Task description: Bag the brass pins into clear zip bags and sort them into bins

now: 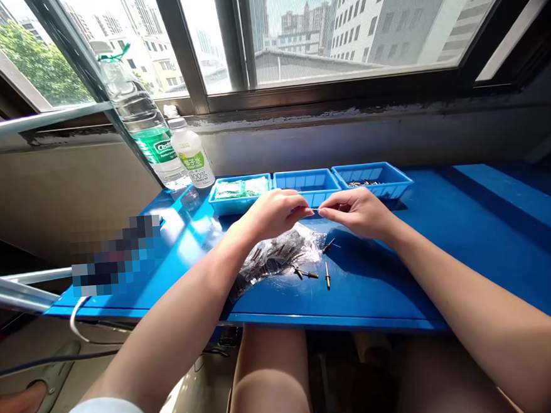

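A thin pale piece [316, 210], too small to make out fully, is pinched between the fingertips of the left hand [276, 210] and the right hand [358, 214]. Below and between the hands, a few loose rivets [328, 281] are scattered beside a clear plastic bag [283, 253], which is spread under the left hand. Just beyond both hands, three blue trays [304, 180] are lined up, with packets [241, 188] held in the one beyond the left hand.

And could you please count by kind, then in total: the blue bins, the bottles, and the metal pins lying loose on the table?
Blue bins: 3
Bottles: 2
Loose metal pins: 4
Total: 9
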`<state>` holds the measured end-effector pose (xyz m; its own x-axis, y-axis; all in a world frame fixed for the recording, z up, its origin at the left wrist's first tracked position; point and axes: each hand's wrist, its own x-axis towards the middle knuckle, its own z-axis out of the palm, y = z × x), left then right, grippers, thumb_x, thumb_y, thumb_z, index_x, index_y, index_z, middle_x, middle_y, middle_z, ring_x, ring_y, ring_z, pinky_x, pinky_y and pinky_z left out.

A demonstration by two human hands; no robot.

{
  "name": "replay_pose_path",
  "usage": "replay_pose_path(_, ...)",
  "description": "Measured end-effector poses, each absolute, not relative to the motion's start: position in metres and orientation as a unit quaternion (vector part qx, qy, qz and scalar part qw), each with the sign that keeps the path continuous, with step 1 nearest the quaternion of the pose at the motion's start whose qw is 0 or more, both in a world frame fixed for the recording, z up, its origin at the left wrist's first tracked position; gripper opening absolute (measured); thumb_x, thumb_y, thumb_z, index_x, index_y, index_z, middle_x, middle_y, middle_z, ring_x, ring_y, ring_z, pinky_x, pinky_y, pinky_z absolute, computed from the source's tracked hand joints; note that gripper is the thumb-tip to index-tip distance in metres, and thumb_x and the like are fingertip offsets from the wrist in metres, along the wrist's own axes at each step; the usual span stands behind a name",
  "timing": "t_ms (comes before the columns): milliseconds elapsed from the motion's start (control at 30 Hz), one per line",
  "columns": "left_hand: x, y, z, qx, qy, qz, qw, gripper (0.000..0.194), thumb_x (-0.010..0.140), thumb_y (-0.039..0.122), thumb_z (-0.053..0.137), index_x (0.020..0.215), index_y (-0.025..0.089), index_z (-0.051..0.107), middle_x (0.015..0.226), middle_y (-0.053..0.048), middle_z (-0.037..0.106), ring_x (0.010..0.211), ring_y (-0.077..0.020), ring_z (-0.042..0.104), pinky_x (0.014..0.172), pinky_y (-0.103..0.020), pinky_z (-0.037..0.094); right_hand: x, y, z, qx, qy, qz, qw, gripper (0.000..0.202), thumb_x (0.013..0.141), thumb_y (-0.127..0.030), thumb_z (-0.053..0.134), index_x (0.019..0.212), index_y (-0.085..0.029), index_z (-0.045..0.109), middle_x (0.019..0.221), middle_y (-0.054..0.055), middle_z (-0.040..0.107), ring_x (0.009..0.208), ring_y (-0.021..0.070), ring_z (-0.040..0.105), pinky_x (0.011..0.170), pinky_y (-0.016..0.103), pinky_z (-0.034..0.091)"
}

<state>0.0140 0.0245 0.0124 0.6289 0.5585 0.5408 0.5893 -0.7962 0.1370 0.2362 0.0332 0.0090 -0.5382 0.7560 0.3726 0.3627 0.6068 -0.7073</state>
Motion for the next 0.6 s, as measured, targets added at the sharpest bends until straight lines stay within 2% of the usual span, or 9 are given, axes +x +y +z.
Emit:
replay_pose_path(133, 0.012, 0.023, 0.013, -0.901, -0.323, -0.289, 0.026, 0.023, 0.095, 0.030, 0.052, 0.095, 0.015, 0.069, 0.082, -0.005, 0.068, 0.067, -0.0115, 0.059, 0.061, -0.023, 0.044, 0.237, 0.035, 0.009, -0.356, -0.832, 0.265, 0.333, 0.025, 0.082, -0.039, 0.064, 0.080, -0.016, 0.075, 0.072, 0.005, 0.071, 0.061, 0.0164, 0.060, 0.056, 0.028, 0.046)
replay_pose_path(267, 0.008, 0.026, 0.011, -0.887, -0.337, -0.312, 0.058, 0.022, 0.093, 0.030, 0.055, 0.103, 0.015, 0.066, 0.087, -0.006, 0.068, 0.068, -0.0117, 0.059, 0.061, -0.023, 0.046, 0.248, 0.048, 0.009, -0.464, -0.764, 0.150, 0.423, 0.025, 0.081, -0.037, 0.061, 0.074, -0.016, 0.073, 0.069, 0.006, 0.070, 0.060, 0.0179, 0.061, 0.057, 0.030, 0.045)
replay_pose_path(433, 0.004, 0.031, 0.010, -0.846, -0.399, -0.345, 0.079, 0.017, 0.089, 0.026, 0.057, 0.097, 0.016, 0.067, 0.084, -0.005, 0.068, 0.065, -0.0116, 0.057, 0.064, -0.025, 0.046, 0.283, 0.071, 0.011, -0.608, -0.607, 0.034, 0.511, 0.025, 0.079, -0.037, 0.061, 0.079, -0.017, 0.074, 0.075, 0.009, 0.073, 0.071, 0.0244, 0.067, 0.071, 0.035, 0.049)
replay_pose_path(600, 0.002, 0.034, 0.011, -0.802, -0.451, -0.383, 0.076, 0.013, 0.085, 0.022, 0.058, 0.088, 0.016, 0.069, 0.079, -0.003, 0.068, 0.062, -0.0105, 0.055, 0.062, -0.024, 0.044, 0.308, 0.087, 0.004, -0.649, -0.571, 0.012, 0.502, 0.025, 0.077, -0.037, 0.063, 0.081, -0.017, 0.077, 0.077, 0.011, 0.075, 0.077, 0.0283, 0.070, 0.080, 0.038, 0.050)
